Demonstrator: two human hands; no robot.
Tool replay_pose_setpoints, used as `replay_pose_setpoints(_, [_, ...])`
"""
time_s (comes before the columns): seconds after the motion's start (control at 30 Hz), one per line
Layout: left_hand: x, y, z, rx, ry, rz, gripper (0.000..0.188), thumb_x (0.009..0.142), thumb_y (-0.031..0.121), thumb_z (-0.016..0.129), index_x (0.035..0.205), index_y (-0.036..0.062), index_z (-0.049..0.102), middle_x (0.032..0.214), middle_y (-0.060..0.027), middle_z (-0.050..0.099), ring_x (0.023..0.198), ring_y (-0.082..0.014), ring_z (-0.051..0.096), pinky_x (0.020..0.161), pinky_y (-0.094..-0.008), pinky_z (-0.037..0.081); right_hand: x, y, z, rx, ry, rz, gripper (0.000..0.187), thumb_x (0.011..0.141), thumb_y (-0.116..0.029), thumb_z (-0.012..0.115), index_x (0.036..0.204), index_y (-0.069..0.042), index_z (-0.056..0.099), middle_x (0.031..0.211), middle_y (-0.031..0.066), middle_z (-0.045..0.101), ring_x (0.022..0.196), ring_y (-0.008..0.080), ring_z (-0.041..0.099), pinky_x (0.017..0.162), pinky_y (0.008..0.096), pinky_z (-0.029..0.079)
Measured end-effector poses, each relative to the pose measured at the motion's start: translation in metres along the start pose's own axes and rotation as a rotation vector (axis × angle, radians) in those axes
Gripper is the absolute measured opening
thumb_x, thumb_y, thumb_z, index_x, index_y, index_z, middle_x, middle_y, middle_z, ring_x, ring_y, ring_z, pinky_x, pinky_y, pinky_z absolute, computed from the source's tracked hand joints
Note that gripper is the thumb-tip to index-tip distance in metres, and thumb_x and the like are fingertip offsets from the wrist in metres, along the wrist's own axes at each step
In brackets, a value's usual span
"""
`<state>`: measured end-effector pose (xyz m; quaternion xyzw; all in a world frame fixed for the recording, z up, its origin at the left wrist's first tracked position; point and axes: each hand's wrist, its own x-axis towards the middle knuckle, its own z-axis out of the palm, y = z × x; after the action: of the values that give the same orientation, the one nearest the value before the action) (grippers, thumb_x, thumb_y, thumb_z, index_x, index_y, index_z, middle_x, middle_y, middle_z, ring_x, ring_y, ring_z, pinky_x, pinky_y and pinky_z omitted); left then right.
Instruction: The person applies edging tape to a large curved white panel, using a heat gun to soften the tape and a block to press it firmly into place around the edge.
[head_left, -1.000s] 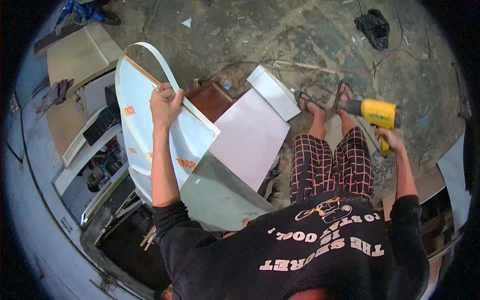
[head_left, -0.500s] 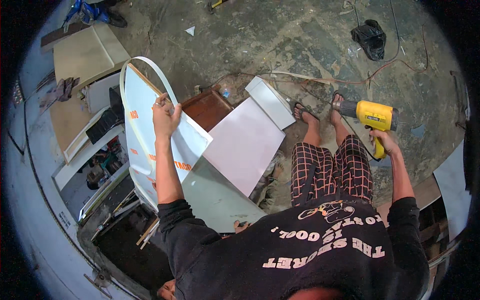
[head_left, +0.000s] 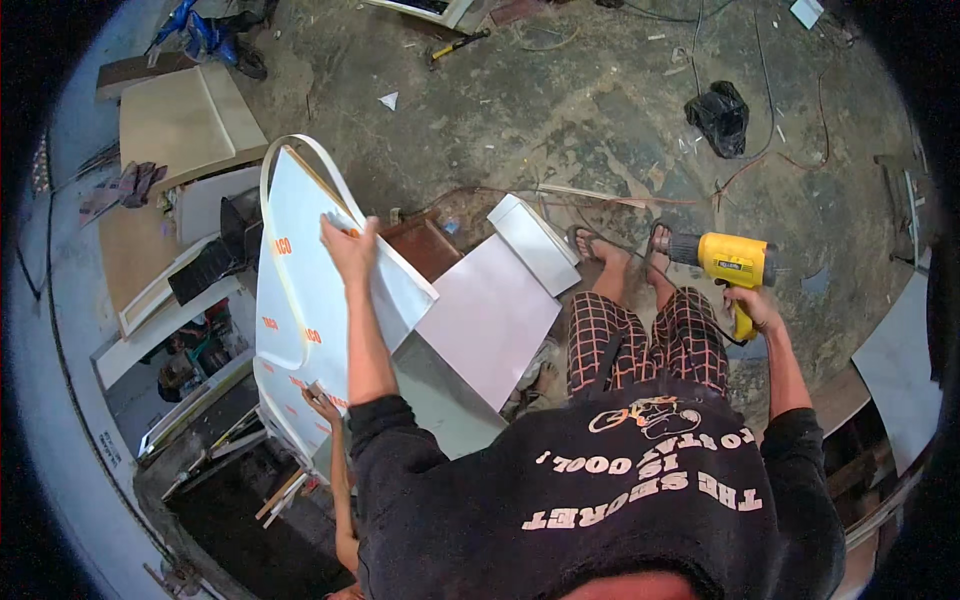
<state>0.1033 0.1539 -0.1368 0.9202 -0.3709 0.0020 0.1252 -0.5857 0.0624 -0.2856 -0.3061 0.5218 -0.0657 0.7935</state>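
Note:
In my right hand is a yellow heat gun, gripped by its handle, with its dark nozzle facing left. My left hand is closed over the slanted edge of a white laminated panel with orange lettering. Its fingers lie on the face and the thumb on the outer side, pinching a pale edging strip. Above that hand the strip rises in a loop, leaving some brown raw edge bare; below, a white edge runs to the panel's corner. Another person's hand rests on the panel's lower part.
White boards and a brown wooden piece lie between the panel and my feet. A hammer, a black plastic bag and cables are on the concrete floor. At the left stand beige boards and frames.
The view has shifted, bringing a hammer in at the top. My left hand has turned slightly on the panel's edge. The other person's hand has come onto the panel's face.

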Motion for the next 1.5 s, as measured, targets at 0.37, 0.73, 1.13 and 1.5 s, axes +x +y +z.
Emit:
replay_pose_setpoints(0.37, [-0.09, 0.014, -0.017, 0.052, -0.174, -0.001, 0.112, 0.063, 0.03, 0.079, 0.147, -0.0056, 0.014, 0.15, -0.0277, 0.023, 0.14, -0.0406, 0.021, 0.116, -0.0473, 0.019, -0.021, -0.057, 0.08, -0.002, 0.128, -0.052, 0.018, 0.08, -0.015, 0.066, 0.093, -0.003, 0.063, 0.072, 0.0044, 0.063, 0.059, 0.0135, 0.058, 0.054, 0.0281, 0.045])
replay_pose_setpoints(0.73, [-0.133, 0.033, -0.042, 0.087, -0.164, -0.092, 0.113, 0.066, 0.026, 0.077, 0.15, 0.0001, 0.006, 0.154, -0.0229, 0.018, 0.141, -0.0399, 0.022, 0.115, -0.0474, 0.021, -0.04, -0.078, 0.118, -0.319, 0.249, -0.316, 0.02, 0.084, -0.012, 0.065, 0.101, -0.002, 0.063, 0.083, 0.0032, 0.064, 0.073, 0.0135, 0.059, 0.063, 0.0318, 0.049])
replay_pose_setpoints(1.13, [-0.152, -0.085, -0.074, -0.337, 0.394, -0.454, 0.063, 0.081, 0.024, 0.074, 0.13, -0.0057, 0.048, 0.125, -0.0204, 0.055, 0.116, -0.0296, 0.053, 0.1, -0.0365, 0.04, 0.041, -0.272, 0.201, -0.554, 0.183, -0.751, 0.028, 0.078, -0.005, 0.073, 0.102, -0.002, 0.06, 0.091, 0.0019, 0.061, 0.078, 0.013, 0.057, 0.069, 0.028, 0.046])
replay_pose_setpoints(1.5, [-0.368, 0.123, 0.045, -0.934, 1.145, -1.354, 0.015, 0.089, 0.013, 0.062, 0.089, -0.0015, 0.059, 0.069, -0.0046, 0.057, 0.059, -0.0111, 0.053, 0.052, -0.0259, 0.043, 0.06, -0.353, 0.436, -1.248, -1.796, -0.207, 0.083, 0.075, -0.013, 0.074, 0.148, -0.01, 0.032, 0.141, 0.0158, 0.049, 0.127, 0.0286, 0.05, 0.107, 0.04, 0.037])
